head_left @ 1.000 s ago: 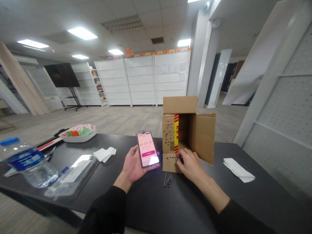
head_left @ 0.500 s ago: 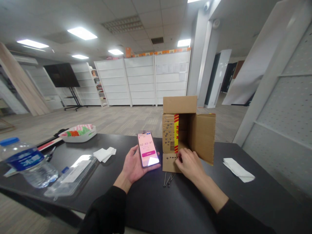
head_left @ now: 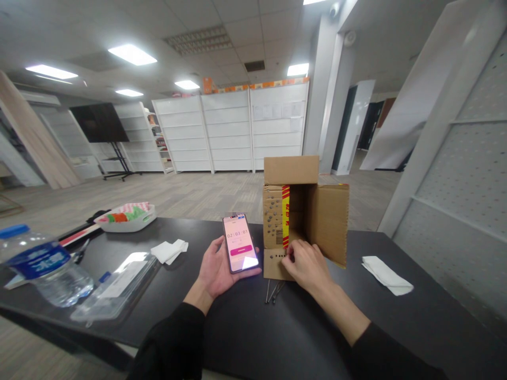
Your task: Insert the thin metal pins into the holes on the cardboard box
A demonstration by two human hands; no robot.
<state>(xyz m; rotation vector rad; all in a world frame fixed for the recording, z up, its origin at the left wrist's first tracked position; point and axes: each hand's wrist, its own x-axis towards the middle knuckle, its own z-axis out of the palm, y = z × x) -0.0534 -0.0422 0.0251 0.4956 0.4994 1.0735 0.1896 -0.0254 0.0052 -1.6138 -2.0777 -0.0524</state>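
A smartphone (head_left: 240, 244) with a pink screen showing 02:03:01 rests in my left hand (head_left: 216, 269), palm up, fingers curled around its edges. My right hand (head_left: 309, 266) is pinched at the lower flap of an open cardboard box (head_left: 330, 221); whatever lies between thumb and fingertips is hidden. That lower flap (head_left: 271, 269) has a row of small dark holes and one grey round head at its left. Several grey heads dot the left flap (head_left: 273, 214), beside red-and-yellow tape. Just before the box, a few long thin metal nails or screws (head_left: 273, 293) lie on the table.
On the black table (head_left: 245, 338), a water bottle (head_left: 47, 266), a clear plastic case (head_left: 119, 285) and a white basket (head_left: 130, 224) of colourful items stand left. Folded tissues (head_left: 170, 250) lie near the case; another white tissue (head_left: 387, 275) is at right.
My right hand has shifted very slightly left along the lower flap, its fingers still pinched. My left hand and the phone look the same.
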